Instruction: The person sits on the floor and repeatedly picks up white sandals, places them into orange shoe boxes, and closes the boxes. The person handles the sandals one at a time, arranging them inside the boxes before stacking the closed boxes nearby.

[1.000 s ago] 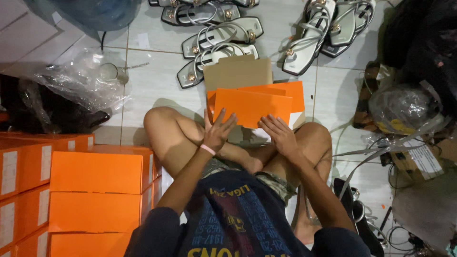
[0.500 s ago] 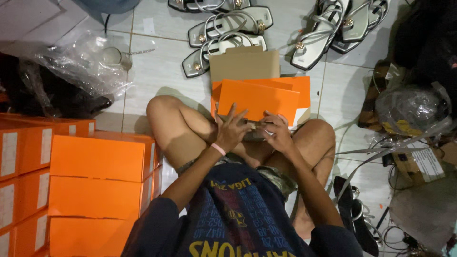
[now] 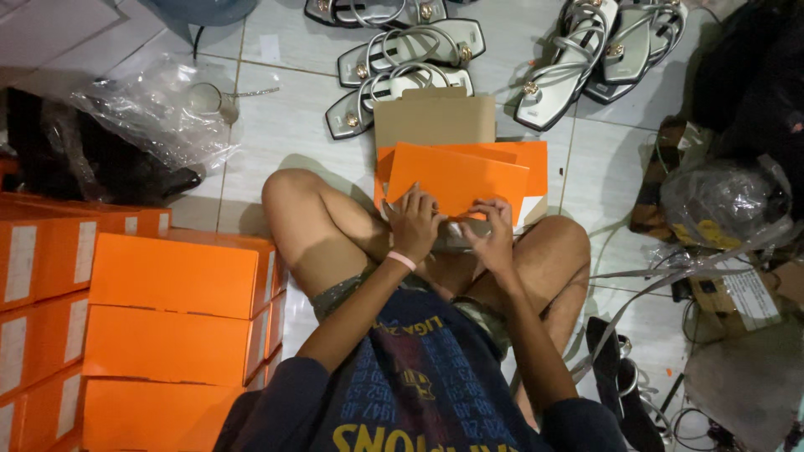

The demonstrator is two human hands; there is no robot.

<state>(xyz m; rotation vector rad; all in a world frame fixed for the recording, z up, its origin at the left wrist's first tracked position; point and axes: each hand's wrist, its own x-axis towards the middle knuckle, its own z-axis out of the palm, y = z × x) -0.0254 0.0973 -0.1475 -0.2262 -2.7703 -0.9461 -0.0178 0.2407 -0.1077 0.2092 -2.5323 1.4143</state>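
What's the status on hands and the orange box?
Left hand and right hand both gripping near edge of orange box lid. Lid tilted over open box. Silver sandals beyond, not in the way.

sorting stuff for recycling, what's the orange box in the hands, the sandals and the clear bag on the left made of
Orange box: seems matte cardboard; flat stiff panels, brown unprinted flap behind.
Sandals: silvery, slightly shiny straps and insoles, likely synthetic leather, with gold metal-looking studs; hard to be sure.
Clear bag: thin plastic film, crinkled and glossy.
Both the left hand and right hand grip the box.
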